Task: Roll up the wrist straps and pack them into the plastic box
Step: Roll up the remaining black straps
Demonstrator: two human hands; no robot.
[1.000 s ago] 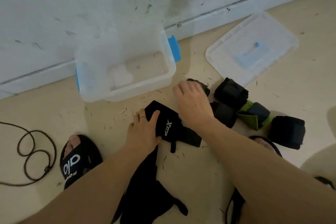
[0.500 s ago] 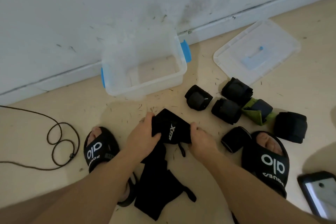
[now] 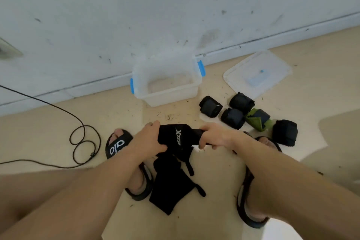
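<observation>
Black wrist strap (image 3: 176,138) held above the floor between both hands, mid-roll.
Head view: left hand (image 3: 148,140) and right hand (image 3: 214,136) each curl their fingers round one end of the logo-printed strap; its loose tail hangs to more black straps (image 3: 169,191) lying unrolled between the sandals. Five finished rolls (image 3: 233,118) sit right of the clear plastic box (image 3: 167,93), which looks unfilled; packing appears not yet begun. Lid (image 3: 257,74) lies apart.

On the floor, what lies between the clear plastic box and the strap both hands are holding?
In the head view, only bare floor with scattered dark specks separates the plastic box from the black wrist strap; the rolled straps sit off to the right.
</observation>
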